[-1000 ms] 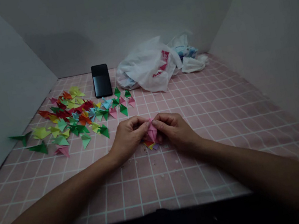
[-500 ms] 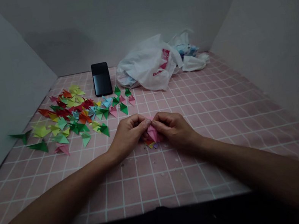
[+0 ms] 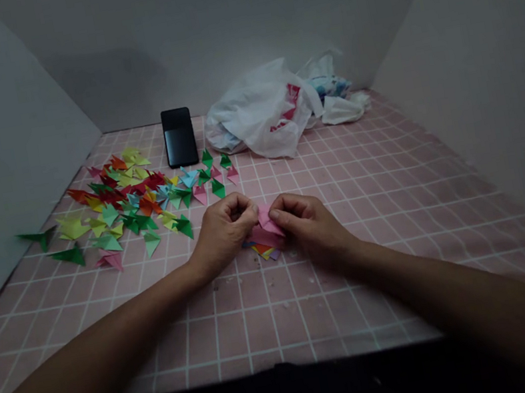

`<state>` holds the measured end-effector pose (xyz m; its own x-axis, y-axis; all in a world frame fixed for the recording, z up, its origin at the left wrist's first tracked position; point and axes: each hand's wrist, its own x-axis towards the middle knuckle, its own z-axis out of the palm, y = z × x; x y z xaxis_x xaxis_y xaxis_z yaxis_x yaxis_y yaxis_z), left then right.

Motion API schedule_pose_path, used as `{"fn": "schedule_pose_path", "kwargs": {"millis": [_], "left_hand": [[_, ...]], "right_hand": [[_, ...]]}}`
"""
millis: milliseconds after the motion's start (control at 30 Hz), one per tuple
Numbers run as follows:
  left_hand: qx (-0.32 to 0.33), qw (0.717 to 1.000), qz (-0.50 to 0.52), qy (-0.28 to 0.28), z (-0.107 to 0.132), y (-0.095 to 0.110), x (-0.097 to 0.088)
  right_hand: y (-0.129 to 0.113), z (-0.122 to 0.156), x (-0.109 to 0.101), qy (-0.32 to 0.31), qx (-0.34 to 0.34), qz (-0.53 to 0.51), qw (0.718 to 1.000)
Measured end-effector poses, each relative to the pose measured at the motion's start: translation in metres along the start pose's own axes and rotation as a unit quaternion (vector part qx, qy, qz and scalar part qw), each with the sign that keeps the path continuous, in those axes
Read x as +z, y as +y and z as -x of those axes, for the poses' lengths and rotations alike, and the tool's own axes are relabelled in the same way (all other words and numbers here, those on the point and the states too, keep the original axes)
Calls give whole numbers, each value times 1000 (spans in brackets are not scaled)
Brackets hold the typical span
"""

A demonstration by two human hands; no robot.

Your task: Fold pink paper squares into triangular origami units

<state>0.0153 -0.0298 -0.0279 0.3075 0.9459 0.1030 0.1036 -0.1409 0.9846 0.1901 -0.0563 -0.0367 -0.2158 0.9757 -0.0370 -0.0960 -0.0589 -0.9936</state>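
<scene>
A pink sheet of origami paper (image 3: 268,228), partly folded, is held between my two hands at the middle of the table. My left hand (image 3: 228,229) pinches its left side between thumb and forefinger. On the other side, my right hand (image 3: 310,222) grips the right edge the same way. Just beneath lies a small stack of coloured paper (image 3: 265,251), with orange, yellow, purple and blue corners showing; the pink sheet and my fingers hide the rest of it.
Many folded paper cranes (image 3: 128,196) in several colours spread over the left of the table. A black phone (image 3: 180,138) and a white plastic bag (image 3: 260,112) lie at the back, with crumpled white tissue (image 3: 343,109) beside the bag. Pink checked cloth (image 3: 397,213) covers the table.
The pink paper has gone from a narrow pointed shape to a wider, more opened one. My hands have moved slightly apart, the left one a little up.
</scene>
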Motion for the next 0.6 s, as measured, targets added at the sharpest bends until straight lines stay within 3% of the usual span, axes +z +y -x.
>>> {"fn": "schedule_pose_path", "kwargs": {"millis": [100,400,600], "left_hand": [[-2,1000,19,3,-1,1,-1],[-6,996,83,24,-1,-2,-1],[-59,989,138,9,-5,-4,-1]], "right_hand": [[1,-3,-2,14,-2,-10,1000],[-1,-3,-1,-21,45,-63,997],[-2,-7,-8,-8,20,-83,996]]}}
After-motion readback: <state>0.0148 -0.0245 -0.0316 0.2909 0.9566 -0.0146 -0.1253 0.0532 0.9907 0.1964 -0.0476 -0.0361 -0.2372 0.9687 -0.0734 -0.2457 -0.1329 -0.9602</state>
